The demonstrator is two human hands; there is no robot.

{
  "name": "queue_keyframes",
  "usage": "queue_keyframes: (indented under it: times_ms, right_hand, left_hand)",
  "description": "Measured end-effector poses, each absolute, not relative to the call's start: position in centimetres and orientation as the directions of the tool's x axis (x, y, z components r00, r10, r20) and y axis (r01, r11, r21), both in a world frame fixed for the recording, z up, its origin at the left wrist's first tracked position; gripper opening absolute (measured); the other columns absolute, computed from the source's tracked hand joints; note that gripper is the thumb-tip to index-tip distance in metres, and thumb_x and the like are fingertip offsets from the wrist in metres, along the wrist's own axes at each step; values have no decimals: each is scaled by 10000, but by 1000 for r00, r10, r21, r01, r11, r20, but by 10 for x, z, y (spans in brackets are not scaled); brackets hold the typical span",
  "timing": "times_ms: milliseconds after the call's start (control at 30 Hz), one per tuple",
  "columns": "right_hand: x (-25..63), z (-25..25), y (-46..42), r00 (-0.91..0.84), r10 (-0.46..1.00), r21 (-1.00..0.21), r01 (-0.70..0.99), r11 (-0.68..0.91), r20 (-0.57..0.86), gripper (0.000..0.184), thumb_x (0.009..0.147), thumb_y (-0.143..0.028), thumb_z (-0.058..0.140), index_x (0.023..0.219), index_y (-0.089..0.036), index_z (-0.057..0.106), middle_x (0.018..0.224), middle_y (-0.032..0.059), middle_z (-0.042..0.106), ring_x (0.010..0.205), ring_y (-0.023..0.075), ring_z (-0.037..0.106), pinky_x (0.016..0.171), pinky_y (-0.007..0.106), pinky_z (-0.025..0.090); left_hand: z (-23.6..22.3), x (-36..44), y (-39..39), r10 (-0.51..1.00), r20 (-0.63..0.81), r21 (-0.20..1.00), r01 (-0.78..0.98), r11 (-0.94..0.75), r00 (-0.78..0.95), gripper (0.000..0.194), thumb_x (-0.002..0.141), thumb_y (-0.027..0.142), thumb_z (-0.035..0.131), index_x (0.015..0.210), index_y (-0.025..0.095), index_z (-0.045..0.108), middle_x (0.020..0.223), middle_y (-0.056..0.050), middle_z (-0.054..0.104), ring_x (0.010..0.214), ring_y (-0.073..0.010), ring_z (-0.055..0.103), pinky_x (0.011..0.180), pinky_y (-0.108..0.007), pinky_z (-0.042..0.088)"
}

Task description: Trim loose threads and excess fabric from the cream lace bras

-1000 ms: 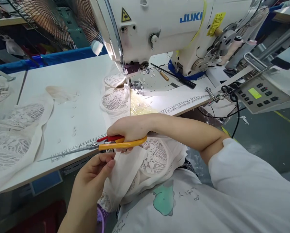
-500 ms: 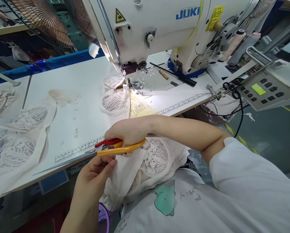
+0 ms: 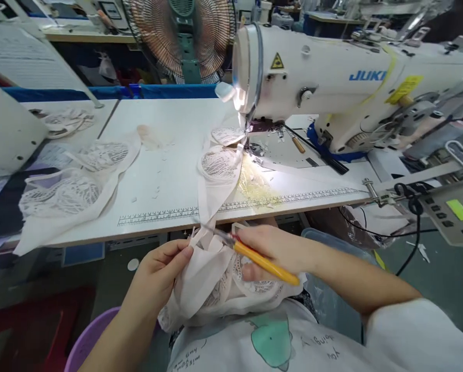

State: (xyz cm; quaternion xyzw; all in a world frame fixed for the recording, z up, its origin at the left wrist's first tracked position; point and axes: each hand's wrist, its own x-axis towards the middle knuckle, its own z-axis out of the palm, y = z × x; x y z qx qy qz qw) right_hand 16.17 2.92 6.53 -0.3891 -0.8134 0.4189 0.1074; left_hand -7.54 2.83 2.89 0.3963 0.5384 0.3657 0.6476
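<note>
My right hand (image 3: pixel 270 250) grips a pair of scissors (image 3: pixel 264 263) with orange and red handles; the blades point left, beside the white fabric at the table edge. Between thumb and fingers, my left hand (image 3: pixel 165 266) pinches the edge of a white lace bra (image 3: pixel 204 274) that lies bunched over my lap. A white band runs from there up to another lace bra piece (image 3: pixel 219 164) lying on the table under the sewing machine's needle. Motion smears the blade tips, so I cannot tell whether they touch the fabric.
The sewing machine (image 3: pixel 324 77) stands at the back right, its control panel (image 3: pixel 456 209) at the far right. More lace bras (image 3: pixel 76 191) lie on the left of the white table (image 3: pixel 169 181). A screwdriver (image 3: pixel 332 161) rests near the machine base. A purple bin (image 3: pixel 88 336) stands below left.
The scissors have swung from across the left hand to the right, their blades now near the band. The left hand keeps its pinch. The view has tilted up and turned left.
</note>
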Motion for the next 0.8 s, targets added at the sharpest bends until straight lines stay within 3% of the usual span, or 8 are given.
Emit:
queue_keyframes:
  times_ms: [100,233,567,800]
  right_hand:
    - [169,61,18,-705,625,-646,654,393,-334,434,810,-600,435,711,-177,440,634,2,478,511,105,382,493,235,294]
    - [162,61,17,-694,588,-598,696,397,-416,513,819,-647,366,747,-161,515,653,31,540,505,117,425,478,236,299]
    - [142,65,20,-644,656,-585,726,361,-394,487,806,-630,427,739,-158,528,630,47,550,480,131,450,459,245,304]
    - [136,52,15,-566,695,-681,717,149,-444,375,797,-539,521,720,-172,512,641,30,544,571,146,491,525,242,354]
  left_hand:
    - [26,-80,25,902,-408,906,-54,419,140,247,602,403,772,734,198,730,642,-14,662,589,-125,533,517,-181,416]
    - [27,-78,22,887,-436,888,-85,451,154,241,580,403,780,703,203,724,592,-7,649,587,-134,546,526,-187,432]
    - [38,-71,20,883,-448,884,-77,461,141,235,582,382,757,566,170,657,524,15,582,483,-89,460,464,-177,373]
    - [37,-74,20,896,-423,900,-54,433,135,196,592,367,747,592,184,676,541,6,605,489,-114,479,469,-208,377]
